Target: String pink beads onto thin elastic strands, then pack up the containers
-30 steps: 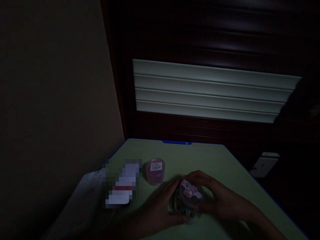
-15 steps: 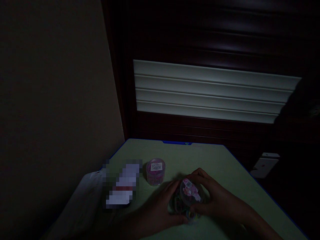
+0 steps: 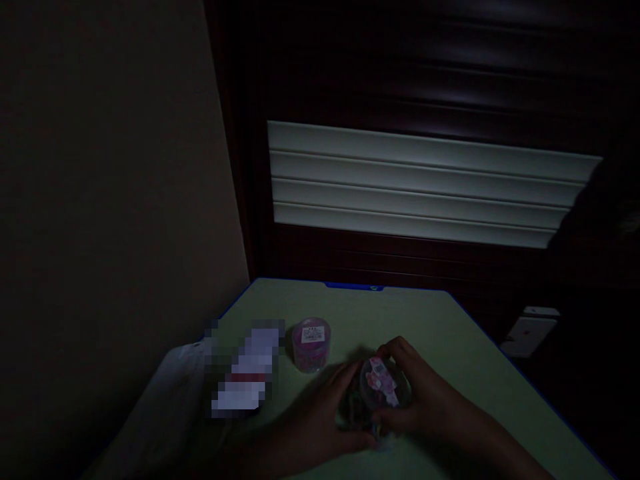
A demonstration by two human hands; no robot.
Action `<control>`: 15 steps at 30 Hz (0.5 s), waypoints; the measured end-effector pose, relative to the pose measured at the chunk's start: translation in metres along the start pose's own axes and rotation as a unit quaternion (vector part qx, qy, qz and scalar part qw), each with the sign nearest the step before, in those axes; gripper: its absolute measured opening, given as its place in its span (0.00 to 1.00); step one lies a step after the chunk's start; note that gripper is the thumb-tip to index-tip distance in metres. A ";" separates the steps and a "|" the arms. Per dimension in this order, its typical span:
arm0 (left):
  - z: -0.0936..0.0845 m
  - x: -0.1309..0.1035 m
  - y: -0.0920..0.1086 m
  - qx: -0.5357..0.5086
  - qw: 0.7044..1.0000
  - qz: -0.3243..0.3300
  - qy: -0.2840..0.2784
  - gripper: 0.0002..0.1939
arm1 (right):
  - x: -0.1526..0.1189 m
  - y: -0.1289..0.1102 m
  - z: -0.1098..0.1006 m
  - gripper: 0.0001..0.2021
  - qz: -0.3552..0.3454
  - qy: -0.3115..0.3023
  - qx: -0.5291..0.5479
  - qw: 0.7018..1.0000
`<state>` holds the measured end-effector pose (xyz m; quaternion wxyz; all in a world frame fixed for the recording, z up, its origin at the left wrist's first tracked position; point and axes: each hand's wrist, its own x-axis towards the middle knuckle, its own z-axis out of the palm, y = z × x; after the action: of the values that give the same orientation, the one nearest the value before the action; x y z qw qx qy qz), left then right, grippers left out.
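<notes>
A clear round container [image 3: 353,408] with small dark and coloured bits inside stands near the table's front, and my left hand [image 3: 320,420] is wrapped round its left side. My right hand [image 3: 417,390] grips a round clear lid [image 3: 383,383] with a pink flowered label, tilted over the container's right part. Whether lid and container touch is too dark to tell. Behind them, to the left, a second round tub [image 3: 311,345] with pink contents and a white label stands upright on the table, touched by neither hand.
The pale green table [image 3: 390,313] has a blue edge. On its left lie a blurred-out flat item [image 3: 253,370] and a whitish sheet or bag [image 3: 160,393]. A white box [image 3: 530,335] is beyond the right edge. A wall rises at left, a dark slatted door behind.
My right thumb and the lid have shifted slightly, the thumb a little to the left. My left hand has stayed in nearly the same place on the container.
</notes>
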<state>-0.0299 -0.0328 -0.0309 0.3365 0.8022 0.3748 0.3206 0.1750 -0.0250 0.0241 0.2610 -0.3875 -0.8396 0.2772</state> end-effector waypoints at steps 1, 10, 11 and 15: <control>0.000 0.000 0.000 -0.002 1.000 0.000 -0.001 0.45 | 0.000 -0.001 0.000 0.25 0.003 0.002 -0.004 1.000; 0.000 -0.001 0.001 0.000 1.000 -0.008 0.002 0.44 | -0.001 0.001 0.005 0.23 0.018 0.021 -0.043 0.999; -0.001 -0.001 0.001 -0.002 1.000 -0.007 0.001 0.44 | -0.001 0.001 0.006 0.23 0.019 0.025 -0.048 0.998; -0.002 0.000 0.004 -0.005 1.000 -0.005 -0.005 0.43 | 0.000 -0.001 0.006 0.22 0.020 0.025 -0.061 0.998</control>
<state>-0.0297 -0.0344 -0.0267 0.3436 0.8001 0.3757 0.3171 0.1708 -0.0274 0.0198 0.2524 -0.4262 -0.8401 0.2213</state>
